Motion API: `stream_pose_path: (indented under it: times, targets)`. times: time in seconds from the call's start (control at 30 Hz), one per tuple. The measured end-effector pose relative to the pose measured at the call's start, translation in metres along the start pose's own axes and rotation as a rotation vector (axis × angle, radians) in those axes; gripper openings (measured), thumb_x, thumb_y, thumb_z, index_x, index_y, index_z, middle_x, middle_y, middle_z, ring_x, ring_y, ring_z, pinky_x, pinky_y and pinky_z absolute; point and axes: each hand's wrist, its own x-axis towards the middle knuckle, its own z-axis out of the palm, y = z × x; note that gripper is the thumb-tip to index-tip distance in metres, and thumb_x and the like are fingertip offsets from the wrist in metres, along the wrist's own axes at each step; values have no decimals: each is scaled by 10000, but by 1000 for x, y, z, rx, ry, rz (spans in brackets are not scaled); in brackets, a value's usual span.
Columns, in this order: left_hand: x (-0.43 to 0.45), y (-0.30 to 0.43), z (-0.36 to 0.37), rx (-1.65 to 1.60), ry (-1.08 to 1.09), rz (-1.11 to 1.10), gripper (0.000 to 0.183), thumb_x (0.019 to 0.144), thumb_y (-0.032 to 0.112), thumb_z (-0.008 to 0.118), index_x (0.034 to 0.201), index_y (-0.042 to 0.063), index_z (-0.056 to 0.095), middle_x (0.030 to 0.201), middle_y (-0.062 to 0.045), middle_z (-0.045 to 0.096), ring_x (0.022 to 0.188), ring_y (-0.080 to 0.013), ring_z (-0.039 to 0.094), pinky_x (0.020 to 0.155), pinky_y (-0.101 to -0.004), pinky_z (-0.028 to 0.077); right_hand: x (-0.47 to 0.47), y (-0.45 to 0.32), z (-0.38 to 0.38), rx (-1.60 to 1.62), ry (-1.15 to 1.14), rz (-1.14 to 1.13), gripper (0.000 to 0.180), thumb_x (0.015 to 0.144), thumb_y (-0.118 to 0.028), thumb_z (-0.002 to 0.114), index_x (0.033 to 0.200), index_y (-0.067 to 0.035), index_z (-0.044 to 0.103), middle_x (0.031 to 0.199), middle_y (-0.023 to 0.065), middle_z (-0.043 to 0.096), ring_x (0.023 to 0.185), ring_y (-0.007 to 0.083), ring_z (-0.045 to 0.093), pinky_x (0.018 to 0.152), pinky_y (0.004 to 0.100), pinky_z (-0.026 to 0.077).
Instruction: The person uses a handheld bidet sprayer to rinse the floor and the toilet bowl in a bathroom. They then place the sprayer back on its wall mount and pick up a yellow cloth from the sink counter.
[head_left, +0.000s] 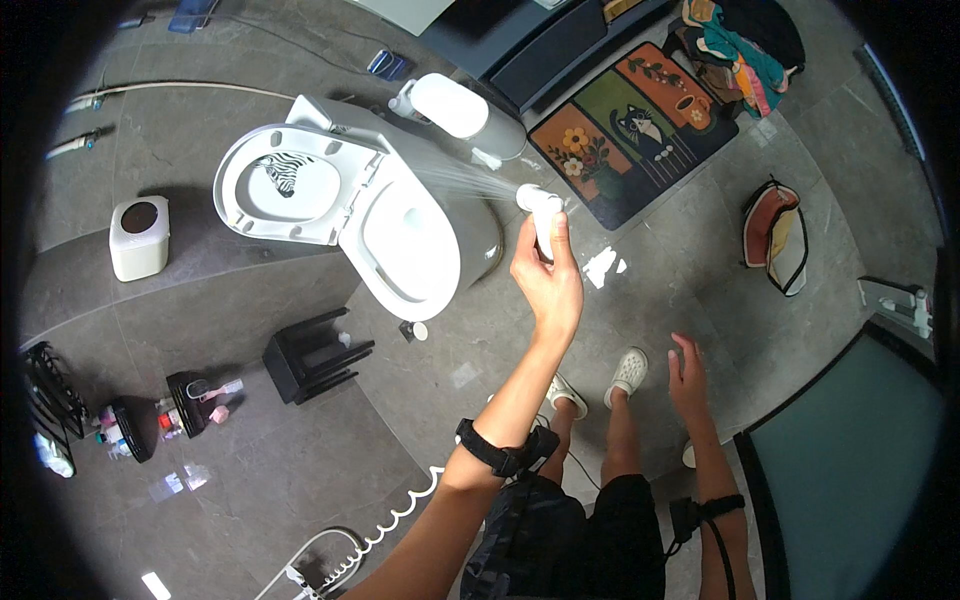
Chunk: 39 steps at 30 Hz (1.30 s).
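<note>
My left hand (551, 285) grips a white handheld bidet sprayer (538, 199), with the thumb along its handle. A fan of water leaves its head toward the rear side of the white toilet (450, 259). The toilet lid (322, 214) is raised and carries a zebra picture; the seat is down around the bowl. Below my left forearm, a white coiled hose (411, 501) runs to a wall fitting; its sprayer end is hidden. My right hand (688, 379) hangs empty above the floor at my right side, fingers slightly apart.
Behind the toilet stands a white bin (491, 124). A cat-patterned mat (634, 131) lies before a dark cabinet (551, 56). White scraps (600, 266) are on the tiled floor. A black stool-like rack (296, 360) is at left, a glass panel (847, 442) at right.
</note>
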Motion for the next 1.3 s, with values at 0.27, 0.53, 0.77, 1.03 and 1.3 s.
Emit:
stream_pose_path:
  times: [0.27,0.53,0.77,1.03,1.3]
  targets:
    - [18,7,10,-101,95,111,252,945,266,503,854,35,548,622,55,412,512,-23,322,441,-205,241,1,-2,0,16,23,2,303,928,-130,442,1204,-7,460,1231,181,494,1150,339,481,964,394,376]
    - [33,9,6,-82,107,198,248,946,256,501,849,34,556,618,56,420,506,-21,318,448,-200,231,2,-1,0,9,25,-14,297,925,-126,447,1197,-8,464,1221,183,501,1142,339,486,959,389,380]
    - [46,23,1,-65,103,265,255,944,262,508,838,35,557,602,57,412,506,-20,316,450,-199,223,1,-1,2,10,27,-21,300,926,-125,446,1204,-15,464,1237,183,495,1147,341,488,954,394,386]
    - [37,8,-4,-36,62,189,269,935,277,526,835,29,552,603,59,405,511,-24,325,447,-209,250,-2,1,5,-20,25,-47,296,939,-143,442,1204,-12,467,1219,176,509,1138,334,497,943,399,395]
    - [20,-9,-6,-27,-9,95,262,938,258,518,829,21,545,622,47,420,531,-35,348,466,-210,278,-8,-3,3,-33,27,-36,295,937,-139,444,1201,-10,469,1213,173,509,1130,327,500,943,389,394]
